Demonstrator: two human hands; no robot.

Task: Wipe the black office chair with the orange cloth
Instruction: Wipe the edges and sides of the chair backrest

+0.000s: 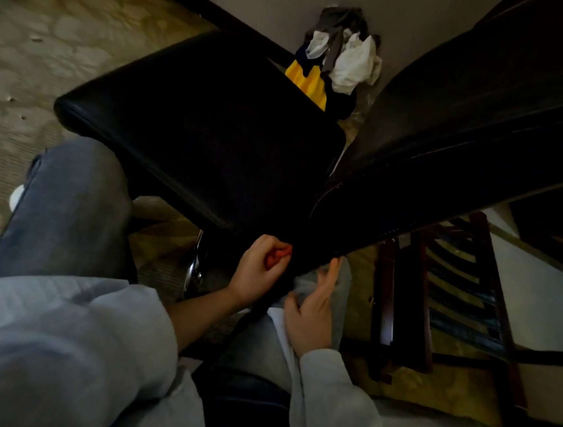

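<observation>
Chair [244, 161], black and faintly glossy, shows a padded seat [181, 100] on the left and a backrest [470, 128] sweeping to the upper right, the two meeting just above the hands. The left hand [261, 270] curls its fingers round the cloth [277, 256], bunched at the seat's near corner, while the right hand [316, 306] keeps its fingers straight, tips touching the backrest's lower edge. Only a sliver of orange shows inside the fist, and the chair's base is lost in shadow apart from some chrome [196, 267].
</observation>
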